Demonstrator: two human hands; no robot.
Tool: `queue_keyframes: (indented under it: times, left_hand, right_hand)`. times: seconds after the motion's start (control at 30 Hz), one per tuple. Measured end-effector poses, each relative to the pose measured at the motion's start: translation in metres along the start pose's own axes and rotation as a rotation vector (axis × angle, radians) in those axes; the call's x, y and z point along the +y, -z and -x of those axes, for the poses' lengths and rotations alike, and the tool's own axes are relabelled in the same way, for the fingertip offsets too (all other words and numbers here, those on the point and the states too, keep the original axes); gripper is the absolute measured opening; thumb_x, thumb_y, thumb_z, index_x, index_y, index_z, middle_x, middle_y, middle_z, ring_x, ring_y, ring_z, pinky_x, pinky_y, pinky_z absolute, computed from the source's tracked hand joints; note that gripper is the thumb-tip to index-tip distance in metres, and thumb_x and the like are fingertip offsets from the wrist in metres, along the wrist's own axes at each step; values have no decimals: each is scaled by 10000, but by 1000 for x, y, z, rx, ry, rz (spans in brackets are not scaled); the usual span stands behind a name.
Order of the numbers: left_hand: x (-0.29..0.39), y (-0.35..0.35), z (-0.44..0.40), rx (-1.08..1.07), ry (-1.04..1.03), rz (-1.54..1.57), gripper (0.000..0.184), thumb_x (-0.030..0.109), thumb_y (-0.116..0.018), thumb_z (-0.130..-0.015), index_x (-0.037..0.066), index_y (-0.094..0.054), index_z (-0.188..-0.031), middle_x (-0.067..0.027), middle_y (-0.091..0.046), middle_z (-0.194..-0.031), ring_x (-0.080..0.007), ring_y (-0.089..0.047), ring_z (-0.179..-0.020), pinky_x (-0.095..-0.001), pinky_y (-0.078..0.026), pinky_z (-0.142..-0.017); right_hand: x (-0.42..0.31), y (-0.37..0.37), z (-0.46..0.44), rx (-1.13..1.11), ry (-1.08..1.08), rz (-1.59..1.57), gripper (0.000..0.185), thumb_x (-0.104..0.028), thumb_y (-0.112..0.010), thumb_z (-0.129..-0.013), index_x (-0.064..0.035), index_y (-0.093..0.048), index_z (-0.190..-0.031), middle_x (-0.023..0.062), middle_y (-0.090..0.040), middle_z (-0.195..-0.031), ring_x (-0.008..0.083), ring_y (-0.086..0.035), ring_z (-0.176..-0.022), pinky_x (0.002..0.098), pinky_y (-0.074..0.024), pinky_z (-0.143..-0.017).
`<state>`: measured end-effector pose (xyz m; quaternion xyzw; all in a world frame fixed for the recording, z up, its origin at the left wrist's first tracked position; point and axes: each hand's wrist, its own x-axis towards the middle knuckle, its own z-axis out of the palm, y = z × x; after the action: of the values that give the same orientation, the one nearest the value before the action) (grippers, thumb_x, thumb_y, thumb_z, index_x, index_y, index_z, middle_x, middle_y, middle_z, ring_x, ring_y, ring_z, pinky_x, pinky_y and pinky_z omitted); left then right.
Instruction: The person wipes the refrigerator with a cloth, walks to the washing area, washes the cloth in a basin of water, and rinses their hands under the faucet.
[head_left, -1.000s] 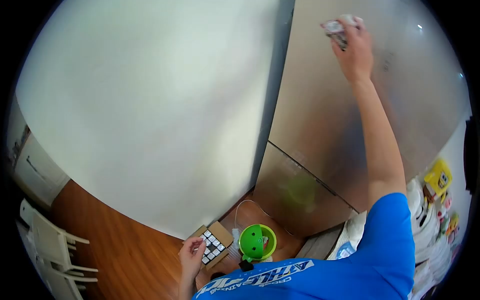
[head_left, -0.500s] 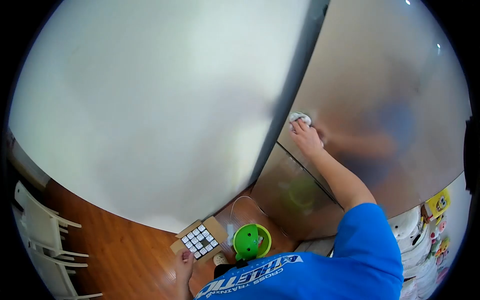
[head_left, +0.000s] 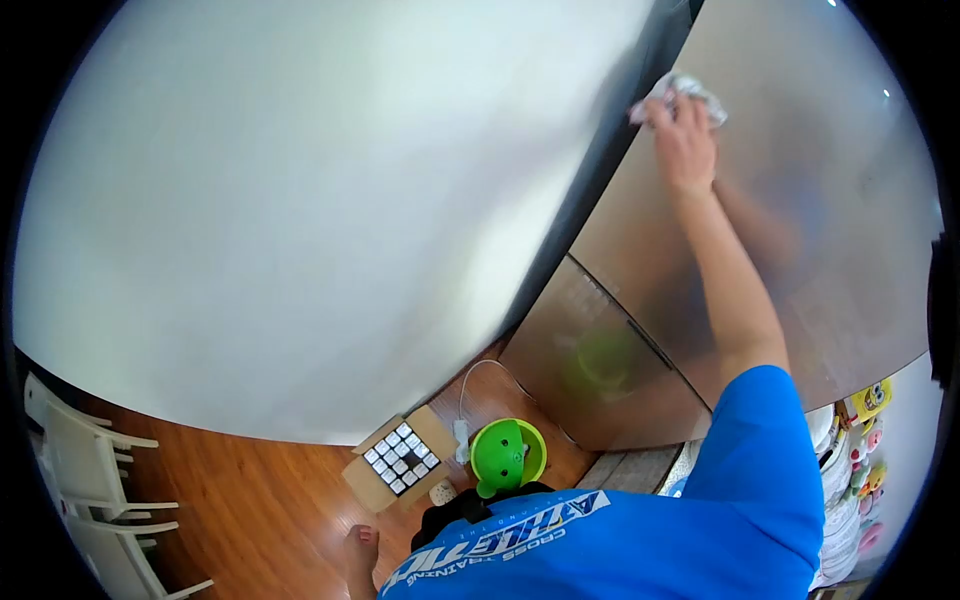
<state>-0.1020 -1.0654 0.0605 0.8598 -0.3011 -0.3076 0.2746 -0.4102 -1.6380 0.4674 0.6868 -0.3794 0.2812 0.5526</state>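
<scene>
High on the brushed-metal refrigerator door [head_left: 820,290], my right hand [head_left: 688,155] presses a crumpled white cloth [head_left: 695,95] near the door's left edge. The fingers are bent over the cloth, and the arm is stretched far up. A blurred reflection of the arm shows in the metal. Low in the view, my left hand [head_left: 362,548] hangs over the wooden floor with its fingers curled in and nothing visible in them. Nearest to it is an open cardboard box [head_left: 365,485] holding rows of small white-topped items.
A large white panel [head_left: 280,220] fills the left. A yellow-green bucket [head_left: 537,455] with a green animal-faced piece [head_left: 500,455] stands by a white power strip [head_left: 461,440] and its cord. White chairs [head_left: 90,460] are at lower left, plush toys [head_left: 868,480] at lower right.
My right hand has slid the cloth up and to the right along the door. My left hand has dropped slightly, away from the box. The view has shifted a little.
</scene>
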Motion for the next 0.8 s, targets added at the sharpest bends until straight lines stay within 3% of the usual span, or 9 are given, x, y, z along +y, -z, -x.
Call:
queue_keyframes:
  times: [0.1, 0.17, 0.3, 0.37, 0.4, 0.5, 0.57, 0.67, 0.8]
  left_hand:
    - [-18, -3, 3, 56, 55, 60, 141, 137, -608, -720, 6, -562, -746, -109, -602, -652, -196, -589, -590, -290, -466, -533]
    - [-51, -8, 10, 111, 116, 95, 132, 130, -603, -723, 7, -557, -735, -103, -601, -639, -185, -591, -587, -284, -461, -519]
    - [-102, -4, 61, 86, 166, 165, 108, 114, -556, -724, 20, -536, -675, -83, -583, -587, -162, -574, -559, -270, -438, -491]
    - [-141, -10, 105, 100, 226, 264, 108, 108, -536, -724, 27, -531, -653, -77, -573, -570, -155, -565, -546, -265, -430, -483]
    - [-181, -28, 123, 78, 280, 143, 98, 107, -547, -728, 30, -536, -669, -70, -563, -557, -146, -561, -541, -260, -433, -485]
    - [-215, -54, 167, -19, 480, -20, 90, 109, -562, -732, 33, -541, -689, -61, -553, -544, -134, -556, -537, -256, -438, -487]
    - [-208, -71, 183, -63, 586, 2, 90, 111, -565, -733, 33, -542, -693, -59, -552, -543, -132, -556, -538, -255, -440, -488]
    - [-190, -89, 190, -79, 624, 48, 92, 114, -570, -733, 33, -544, -700, -56, -550, -543, -129, -555, -538, -255, -441, -489]
    - [-161, -87, 167, -37, 562, 86, 95, 118, -576, -734, 33, -546, -708, -52, -548, -542, -125, -555, -539, -255, -444, -490]
  right_hand:
    - [-48, -30, 80, -198, 162, -60, 233, -161, -535, -705, -176, -562, -936, 48, -510, -1021, 236, -474, -991, 287, -517, -591]
    - [-80, -30, 124, -509, 211, -120, 264, -170, -531, -712, -142, -560, -973, 52, -492, -1055, 226, -433, -1049, 272, -514, -597]
    - [-123, -47, 231, -660, 352, -213, 298, -192, -516, -734, -140, -562, -1023, 46, -485, -1052, 215, -412, -1066, 287, -513, -637]
    - [-123, -31, 232, -762, 367, -258, 271, -188, -514, -737, -141, -571, -998, 41, -488, -1047, 209, -418, -1060, 286, -511, -646]
    - [-116, -21, 226, -869, 375, -272, 246, -185, -513, -740, -142, -579, -973, 35, -490, -1042, 202, -424, -1053, 286, -509, -654]
    - [-99, -18, 178, -779, 342, -247, 190, -161, -515, -740, -147, -588, -915, 27, -496, -1028, 195, -438, -1041, 280, -503, -677]
    - [-91, -30, 143, -510, 217, -280, 169, -151, -519, -735, -158, -583, -891, 24, -498, -1005, 195, -453, -1016, 282, -498, -693]
    - [-87, -22, 101, -479, 199, -345, 164, -162, -519, -734, -145, -581, -886, 26, -501, -1000, 199, -455, -1011, 281, -496, -704]
    - [-112, -62, 150, -544, 359, -245, 235, -176, -535, -728, -121, -579, -953, 25, -504, -1014, 197, -445, -1033, 275, -495, -703]
